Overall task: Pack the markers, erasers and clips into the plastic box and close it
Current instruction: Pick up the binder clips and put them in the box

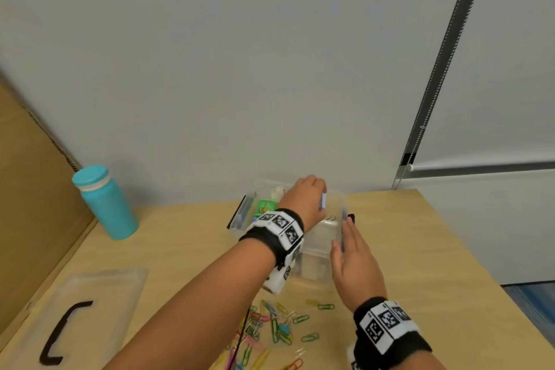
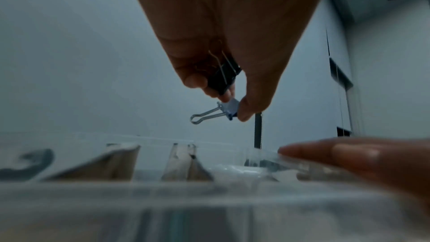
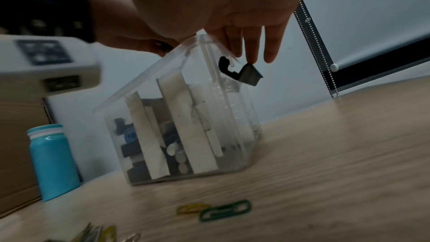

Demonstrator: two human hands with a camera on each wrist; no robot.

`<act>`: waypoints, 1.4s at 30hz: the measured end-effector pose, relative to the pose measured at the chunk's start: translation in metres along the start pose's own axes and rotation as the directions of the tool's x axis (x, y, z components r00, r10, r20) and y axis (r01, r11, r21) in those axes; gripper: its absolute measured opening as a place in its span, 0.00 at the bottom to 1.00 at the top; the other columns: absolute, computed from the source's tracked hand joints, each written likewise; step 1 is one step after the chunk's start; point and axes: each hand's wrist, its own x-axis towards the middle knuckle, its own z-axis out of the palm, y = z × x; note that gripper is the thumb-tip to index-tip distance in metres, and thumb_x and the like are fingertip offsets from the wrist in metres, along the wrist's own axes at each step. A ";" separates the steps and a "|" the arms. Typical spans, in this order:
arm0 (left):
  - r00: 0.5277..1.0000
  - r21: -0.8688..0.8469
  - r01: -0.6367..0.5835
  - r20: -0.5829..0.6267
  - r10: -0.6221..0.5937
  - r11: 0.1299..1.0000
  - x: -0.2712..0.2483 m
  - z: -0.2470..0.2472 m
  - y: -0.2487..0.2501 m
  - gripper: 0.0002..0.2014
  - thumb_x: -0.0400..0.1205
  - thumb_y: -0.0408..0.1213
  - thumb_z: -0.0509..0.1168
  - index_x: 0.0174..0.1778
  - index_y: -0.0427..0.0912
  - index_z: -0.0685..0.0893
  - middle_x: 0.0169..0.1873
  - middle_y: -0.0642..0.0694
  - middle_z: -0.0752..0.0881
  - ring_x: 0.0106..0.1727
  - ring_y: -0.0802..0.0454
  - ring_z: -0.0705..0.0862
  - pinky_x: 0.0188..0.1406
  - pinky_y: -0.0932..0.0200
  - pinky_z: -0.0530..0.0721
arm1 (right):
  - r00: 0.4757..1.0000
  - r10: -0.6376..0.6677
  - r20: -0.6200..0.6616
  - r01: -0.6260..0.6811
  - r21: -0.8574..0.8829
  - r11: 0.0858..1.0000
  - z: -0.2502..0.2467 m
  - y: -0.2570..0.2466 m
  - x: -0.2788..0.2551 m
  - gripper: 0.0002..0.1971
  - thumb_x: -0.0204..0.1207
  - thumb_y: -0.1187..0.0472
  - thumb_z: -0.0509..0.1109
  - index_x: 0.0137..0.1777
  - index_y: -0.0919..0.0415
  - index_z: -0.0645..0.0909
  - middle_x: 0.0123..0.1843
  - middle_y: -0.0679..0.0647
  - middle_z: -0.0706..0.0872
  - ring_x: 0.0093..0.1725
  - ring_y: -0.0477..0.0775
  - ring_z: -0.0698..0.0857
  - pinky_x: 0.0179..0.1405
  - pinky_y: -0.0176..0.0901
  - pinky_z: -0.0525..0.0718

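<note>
The clear plastic box (image 1: pixel 318 249) stands open at the table's back, with white dividers and stationery inside (image 3: pixel 186 117). My left hand (image 1: pixel 322 201) hovers over it. It pinches a small blue binder clip (image 2: pixel 227 109) between thumb and fingertip and holds a black binder clip (image 2: pixel 223 76) further back in the fingers. My right hand (image 1: pixel 345 228) lies flat, fingers straight, against the box's right side. Its fingertips (image 3: pixel 252 58) touch the rim by the black latch (image 3: pixel 242 73). Several coloured paper clips (image 1: pixel 273 327) lie loose on the table in front of the box.
The box's clear lid (image 1: pixel 90 294) with a black handle lies at the front left. A teal bottle (image 1: pixel 105 204) stands at the back left beside a cardboard box (image 1: pixel 27 189). The wall rises right behind the plastic box; the table's edge runs along the right.
</note>
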 end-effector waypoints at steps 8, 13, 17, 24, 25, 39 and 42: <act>0.910 0.119 0.089 0.394 -0.129 0.989 0.050 0.025 0.006 0.26 0.81 0.31 0.62 0.76 0.42 0.67 0.72 0.39 0.73 0.69 0.39 0.77 0.68 0.48 0.76 | 0.999 0.016 0.044 -0.012 -0.085 0.996 -0.002 0.001 -0.002 0.37 0.77 0.40 0.31 0.84 0.54 0.52 0.85 0.47 0.57 0.82 0.45 0.60 0.81 0.48 0.58; 0.950 0.020 0.105 0.292 -0.106 0.994 0.026 0.004 -0.001 0.21 0.84 0.30 0.56 0.73 0.46 0.72 0.73 0.43 0.74 0.70 0.44 0.76 0.70 0.52 0.74 | 0.997 0.001 0.071 0.006 -0.110 0.994 -0.003 0.004 -0.002 0.38 0.76 0.40 0.29 0.84 0.54 0.50 0.85 0.48 0.54 0.82 0.46 0.58 0.82 0.49 0.56; 0.991 -0.135 0.052 0.131 -0.034 0.990 -0.037 -0.022 -0.010 0.17 0.85 0.33 0.55 0.70 0.47 0.76 0.69 0.47 0.77 0.66 0.50 0.78 0.68 0.57 0.75 | 0.996 0.002 0.088 0.007 -0.102 0.995 -0.002 0.006 -0.003 0.37 0.77 0.40 0.30 0.84 0.54 0.49 0.86 0.49 0.54 0.82 0.49 0.59 0.81 0.51 0.59; 0.994 -0.200 0.108 0.057 -0.098 0.974 -0.181 -0.029 -0.065 0.13 0.84 0.35 0.59 0.61 0.51 0.81 0.58 0.57 0.80 0.59 0.62 0.78 0.62 0.62 0.78 | 0.997 -0.081 -0.003 0.081 -0.058 0.995 -0.016 -0.025 -0.026 0.29 0.82 0.50 0.57 0.81 0.57 0.57 0.85 0.54 0.52 0.83 0.60 0.52 0.82 0.56 0.56; 0.987 -0.186 0.150 0.080 -0.137 0.971 -0.200 -0.024 -0.075 0.12 0.83 0.35 0.59 0.58 0.52 0.82 0.56 0.58 0.80 0.56 0.63 0.79 0.60 0.61 0.80 | 0.988 -0.154 -0.018 0.153 -0.049 0.987 -0.016 -0.034 -0.035 0.28 0.80 0.52 0.60 0.79 0.57 0.62 0.83 0.54 0.57 0.82 0.60 0.55 0.81 0.56 0.59; 0.918 -0.088 0.149 0.382 -0.105 0.985 -0.319 0.032 -0.110 0.18 0.81 0.36 0.63 0.66 0.54 0.79 0.59 0.55 0.78 0.62 0.56 0.75 0.62 0.59 0.75 | 0.473 -0.322 0.820 0.462 0.080 0.883 0.045 -0.122 -0.154 0.17 0.74 0.49 0.70 0.57 0.55 0.74 0.57 0.50 0.78 0.53 0.56 0.80 0.42 0.46 0.76; 0.921 -0.039 0.111 0.381 -0.088 0.993 -0.317 0.034 -0.112 0.19 0.82 0.34 0.62 0.67 0.53 0.79 0.61 0.53 0.78 0.64 0.54 0.73 0.63 0.60 0.73 | 0.480 -0.284 0.830 0.491 0.014 0.871 0.050 -0.126 -0.164 0.17 0.76 0.53 0.69 0.62 0.58 0.73 0.62 0.55 0.75 0.56 0.59 0.79 0.42 0.46 0.73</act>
